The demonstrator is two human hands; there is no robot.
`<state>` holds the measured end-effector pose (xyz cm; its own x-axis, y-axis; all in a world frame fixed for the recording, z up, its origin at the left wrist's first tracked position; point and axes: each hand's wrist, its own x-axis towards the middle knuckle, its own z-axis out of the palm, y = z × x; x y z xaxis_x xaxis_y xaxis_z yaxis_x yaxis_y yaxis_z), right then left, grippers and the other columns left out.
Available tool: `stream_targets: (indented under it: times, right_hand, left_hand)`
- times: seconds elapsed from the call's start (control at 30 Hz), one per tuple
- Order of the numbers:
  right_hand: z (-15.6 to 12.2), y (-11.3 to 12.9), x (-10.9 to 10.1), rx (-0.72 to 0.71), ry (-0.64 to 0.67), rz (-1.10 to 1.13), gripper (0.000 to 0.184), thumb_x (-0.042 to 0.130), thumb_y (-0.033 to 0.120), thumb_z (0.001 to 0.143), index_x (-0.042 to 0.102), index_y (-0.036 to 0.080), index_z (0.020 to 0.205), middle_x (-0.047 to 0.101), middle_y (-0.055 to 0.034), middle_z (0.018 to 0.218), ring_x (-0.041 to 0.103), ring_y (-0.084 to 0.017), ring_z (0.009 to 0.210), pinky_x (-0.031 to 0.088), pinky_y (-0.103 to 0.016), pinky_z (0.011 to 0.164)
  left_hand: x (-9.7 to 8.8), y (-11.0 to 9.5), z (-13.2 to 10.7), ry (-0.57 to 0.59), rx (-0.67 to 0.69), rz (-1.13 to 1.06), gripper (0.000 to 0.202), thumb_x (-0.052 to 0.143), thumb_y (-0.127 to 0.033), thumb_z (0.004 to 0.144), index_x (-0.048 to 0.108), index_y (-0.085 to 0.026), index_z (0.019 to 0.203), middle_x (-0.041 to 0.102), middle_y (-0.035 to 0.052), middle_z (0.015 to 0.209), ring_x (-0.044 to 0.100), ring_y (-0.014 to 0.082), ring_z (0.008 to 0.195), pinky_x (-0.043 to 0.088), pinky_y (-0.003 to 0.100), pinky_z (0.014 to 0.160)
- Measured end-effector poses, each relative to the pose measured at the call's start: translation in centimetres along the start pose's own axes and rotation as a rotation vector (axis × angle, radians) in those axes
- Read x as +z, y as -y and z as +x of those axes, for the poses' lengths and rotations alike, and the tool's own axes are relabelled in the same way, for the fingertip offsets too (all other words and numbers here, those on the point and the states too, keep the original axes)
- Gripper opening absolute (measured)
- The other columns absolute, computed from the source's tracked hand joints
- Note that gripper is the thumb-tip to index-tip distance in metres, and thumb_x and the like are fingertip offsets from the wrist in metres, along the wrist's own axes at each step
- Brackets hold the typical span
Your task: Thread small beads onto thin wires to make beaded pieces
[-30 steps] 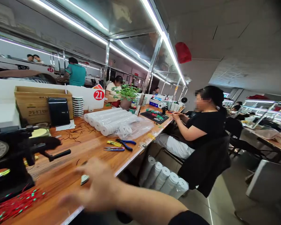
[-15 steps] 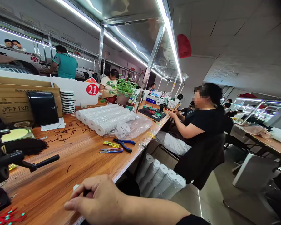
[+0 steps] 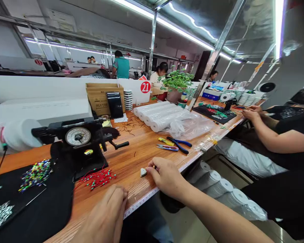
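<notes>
At the table's front edge, my right hand [image 3: 167, 177] is closed, thumb and bent fingers together. A small white piece with a dark edge [image 3: 143, 172] is at its fingertips, apparently pinched; its kind is unclear. My left hand [image 3: 105, 211] rests by the edge further left, back up and fingers curled under; whatever they hold, if anything, is hidden. Just beyond it is a heap of red cords with green beads [image 3: 98, 179]. Behind that stands a black hand-cranked machine with a round dial [image 3: 78, 136], its crank handle [image 3: 122, 145] pointing right.
Blue-handled pliers [image 3: 183, 143], snips [image 3: 167, 147] and a yellow cutter [image 3: 166, 141] lie beyond my right hand. Wrapped white rolls [image 3: 157, 116] are further back. A black mat [image 3: 53, 209] at left carries colourful beads [image 3: 36, 173]. A co-worker's arm [image 3: 271, 136] is at right.
The view has swung left, bringing the whole machine, the black mat and my left hand into sight. My right hand's thumb and fingertips have come together at the white piece.
</notes>
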<state>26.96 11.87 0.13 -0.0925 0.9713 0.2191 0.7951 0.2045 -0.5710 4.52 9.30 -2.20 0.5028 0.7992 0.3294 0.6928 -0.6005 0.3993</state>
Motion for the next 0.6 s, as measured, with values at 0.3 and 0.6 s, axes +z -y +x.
stream_targets:
  times: [0.3,0.6]
  right_hand:
    - [2.8,-0.9,0.4,-0.066,0.172,-0.165,0.012,0.053,0.024,0.085,0.063,0.017,0.082,0.064,-0.0036,0.082,0.057,-0.016,0.078,0.037,-0.026,0.068]
    - [-2.0,6.4,-0.7,-0.313,0.204,0.552,0.037,0.071,0.031,0.07,0.058,0.02,0.103,0.056,-0.0065,0.102,0.052,-0.021,0.096,0.041,-0.033,0.085]
  left_hand:
    - [-0.2,-2.5,0.7,0.099,-0.225,-0.019,0.022,0.031,-0.02,0.087,0.051,-0.022,0.079,0.056,0.0065,0.083,0.056,0.0226,0.075,0.044,0.037,0.073]
    - [-3.9,-5.2,-2.6,-0.04,-0.491,-0.695,0.021,0.05,-0.038,0.084,0.064,-0.023,0.08,0.045,0.0043,0.13,0.051,0.0235,0.108,0.049,0.033,0.081]
